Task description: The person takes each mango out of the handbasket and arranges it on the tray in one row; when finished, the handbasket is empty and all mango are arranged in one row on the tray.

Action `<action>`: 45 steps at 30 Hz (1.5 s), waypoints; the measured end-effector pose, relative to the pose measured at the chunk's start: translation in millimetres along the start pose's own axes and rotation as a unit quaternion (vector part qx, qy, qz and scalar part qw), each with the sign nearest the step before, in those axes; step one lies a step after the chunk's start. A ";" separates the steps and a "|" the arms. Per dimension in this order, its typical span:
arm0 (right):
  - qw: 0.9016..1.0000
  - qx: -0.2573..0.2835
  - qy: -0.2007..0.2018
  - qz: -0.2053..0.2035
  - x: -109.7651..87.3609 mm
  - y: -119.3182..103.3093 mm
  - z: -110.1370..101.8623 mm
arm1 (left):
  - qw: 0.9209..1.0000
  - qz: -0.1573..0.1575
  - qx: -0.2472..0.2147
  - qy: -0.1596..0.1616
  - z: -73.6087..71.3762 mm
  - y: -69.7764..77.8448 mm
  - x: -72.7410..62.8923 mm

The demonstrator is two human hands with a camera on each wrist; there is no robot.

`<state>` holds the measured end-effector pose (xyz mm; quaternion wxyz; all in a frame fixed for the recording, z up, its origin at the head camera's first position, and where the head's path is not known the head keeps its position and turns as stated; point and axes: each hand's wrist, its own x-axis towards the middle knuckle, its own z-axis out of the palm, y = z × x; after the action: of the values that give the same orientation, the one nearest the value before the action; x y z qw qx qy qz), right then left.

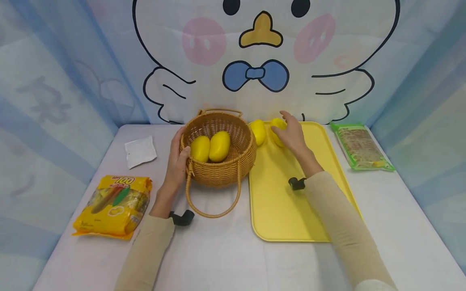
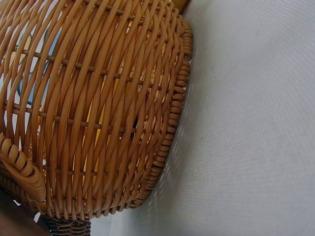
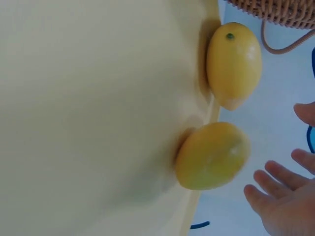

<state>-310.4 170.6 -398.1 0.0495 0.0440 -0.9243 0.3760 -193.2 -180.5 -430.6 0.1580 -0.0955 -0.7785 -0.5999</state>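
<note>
A round wicker basket (image 1: 218,173) stands left of the yellow tray (image 1: 298,210), its front handle hanging down. My left hand (image 1: 176,165) grips the basket's left side, thumb near the rim; in the left wrist view the woven wall (image 2: 98,108) hides most of that hand. Inside the basket lie two yellow lemons, one (image 1: 200,148) beside the other (image 1: 220,146). On the tray's far left part rest two more lemons, one (image 3: 234,64) with a green stem spot and another (image 3: 212,156). My right hand (image 1: 291,131) hovers by the latter, fingers spread, holding nothing.
A yellow snack bag (image 1: 113,206) lies at the left, with a white packet (image 1: 140,152) behind it. To the tray's right is a green-edged package (image 1: 362,146). A printed curtain (image 1: 255,97) hangs behind the white table (image 1: 225,258).
</note>
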 end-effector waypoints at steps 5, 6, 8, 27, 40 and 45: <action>1.000 0.000 -0.012 -0.019 -1.4 -9.3 -5.1 | 1.000 0.003 0.000 0.001 -0.8 -1.2 0.0; 1.000 0.000 -0.014 -0.021 -2.0 -11.8 -5.9 | 1.000 0.003 0.000 0.001 -1.1 -1.0 0.0; 1.000 0.002 -0.017 -0.025 -2.9 -17.6 -7.4 | 1.000 0.001 0.001 0.000 -1.5 -0.7 -0.4; 0.989 0.054 -0.041 -0.128 -18.1 -75.7 -12.5 | 1.000 0.001 0.004 -0.004 -1.9 -2.5 -0.1; 0.975 0.023 -0.084 -0.203 -29.7 -111.3 6.2 | 1.000 0.003 -0.006 -0.003 -1.0 -1.4 -0.5; 0.971 -0.002 -0.106 -0.212 -32.8 -122.6 12.5 | 1.000 0.005 -0.010 -0.005 -1.5 -1.7 0.8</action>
<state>-264.0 75.8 -326.4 0.0301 0.2786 -0.8944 0.3487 -194.3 -182.4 -431.5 0.1559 -0.1042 -0.7727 -0.6064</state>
